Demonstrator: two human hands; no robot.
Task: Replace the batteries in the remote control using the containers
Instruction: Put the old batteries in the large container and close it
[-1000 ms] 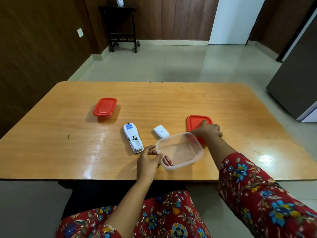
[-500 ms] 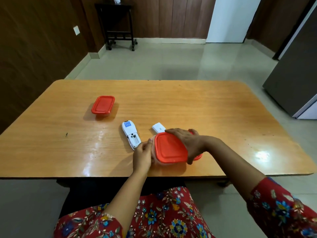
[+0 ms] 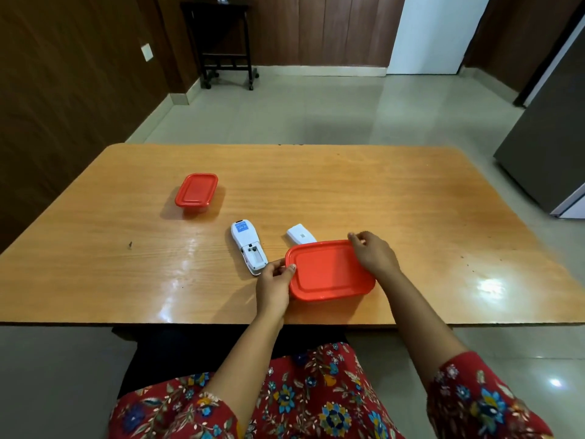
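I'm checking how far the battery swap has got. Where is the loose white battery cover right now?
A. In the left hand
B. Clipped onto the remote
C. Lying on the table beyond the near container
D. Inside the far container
C: the small white plastic battery cover lies on the wooden table, just beyond the red-lidded rectangular container both hands grip.

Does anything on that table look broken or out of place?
Nothing looks broken or spilled. The white remote lies face down with its battery bay open and empty, and its cover sits apart beside it. That fits a battery change. Both red-lidded containers sit flat.
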